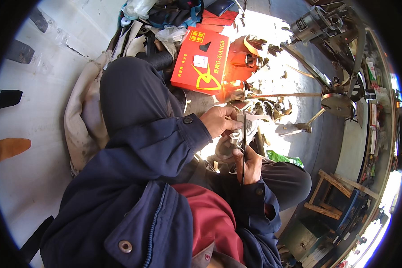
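Note:
In front of my lap, my left hand (219,121) is closed, thumb and fingers pinching the edge of a pale grey-white piece (251,129). Strong light washes it out, so its kind is hard to make out. A long thin dark strip (244,143) runs nearly straight down across it, seen edge-on. Lower and to the right, my right hand (249,166) is closed around the strip's lower part, its thumb pressed along it. Below the pale piece, between my hands, is a greyish rounded thing (224,147), partly hidden.
A red cardboard box (196,60) lies beyond my left knee. Leather scraps and small parts (272,105) litter the sunlit floor. A hand-cranked machine with a motor (306,27) stands at the far right. Nearer are a green plastic bag (285,158) and a wooden stool (328,196).

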Demonstrator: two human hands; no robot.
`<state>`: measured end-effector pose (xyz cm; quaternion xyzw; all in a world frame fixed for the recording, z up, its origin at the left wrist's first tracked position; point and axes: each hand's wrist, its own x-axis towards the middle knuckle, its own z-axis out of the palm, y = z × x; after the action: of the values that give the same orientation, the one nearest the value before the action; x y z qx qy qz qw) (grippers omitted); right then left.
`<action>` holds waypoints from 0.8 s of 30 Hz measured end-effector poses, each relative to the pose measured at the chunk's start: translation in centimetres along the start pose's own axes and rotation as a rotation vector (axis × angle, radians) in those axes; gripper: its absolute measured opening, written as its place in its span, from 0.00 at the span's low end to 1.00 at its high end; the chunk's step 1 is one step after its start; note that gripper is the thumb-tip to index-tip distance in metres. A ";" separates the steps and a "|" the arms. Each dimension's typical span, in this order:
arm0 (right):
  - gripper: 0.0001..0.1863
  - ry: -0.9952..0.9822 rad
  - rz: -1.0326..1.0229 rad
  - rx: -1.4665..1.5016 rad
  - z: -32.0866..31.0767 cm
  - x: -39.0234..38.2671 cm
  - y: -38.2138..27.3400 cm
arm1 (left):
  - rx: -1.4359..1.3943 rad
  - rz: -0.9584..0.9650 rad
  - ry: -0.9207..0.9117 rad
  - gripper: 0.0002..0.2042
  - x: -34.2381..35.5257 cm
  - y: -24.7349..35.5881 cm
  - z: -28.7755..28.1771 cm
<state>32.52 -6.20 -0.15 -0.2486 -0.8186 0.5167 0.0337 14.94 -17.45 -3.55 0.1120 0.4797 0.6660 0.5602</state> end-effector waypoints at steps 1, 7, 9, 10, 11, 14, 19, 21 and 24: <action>0.24 -0.002 0.001 -0.016 0.0 0.0 0.0 | -0.014 0.023 0.015 0.06 0.0 0.1 0.1; 0.25 -0.003 -0.012 -0.074 -0.3 -0.1 0.1 | 0.061 0.006 0.049 0.08 -0.4 0.6 0.4; 0.26 0.012 -0.028 -0.088 -0.3 0.1 0.2 | 0.013 -0.001 0.027 0.08 -0.5 0.2 0.7; 0.26 0.020 -0.036 -0.103 -0.2 0.1 0.2 | -0.034 -0.007 -0.002 0.07 -0.5 0.0 0.8; 0.26 0.025 -0.039 -0.108 -0.2 0.1 0.2 | -0.009 -0.008 0.011 0.07 -0.4 -0.1 0.8; 0.27 0.031 -0.020 -0.110 -0.2 0.1 0.2 | 0.001 -0.005 0.000 0.07 -0.3 -0.3 0.8; 0.27 0.004 0.020 -0.160 -0.5 0.0 0.1 | 0.039 0.008 -0.009 0.06 -0.1 -0.4 0.6; 0.29 -0.049 0.095 -0.187 -0.8 -0.2 0.0 | 0.050 -0.006 -0.016 0.06 0.0 -0.4 0.5; 0.28 -0.006 0.052 -0.122 -0.8 -0.4 -0.4 | 0.018 -0.027 -0.025 0.05 -0.1 -0.3 0.8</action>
<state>32.99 -5.86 0.62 -0.2700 -0.8419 0.4672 0.0027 15.75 -17.11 -3.36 0.1188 0.4804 0.6524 0.5740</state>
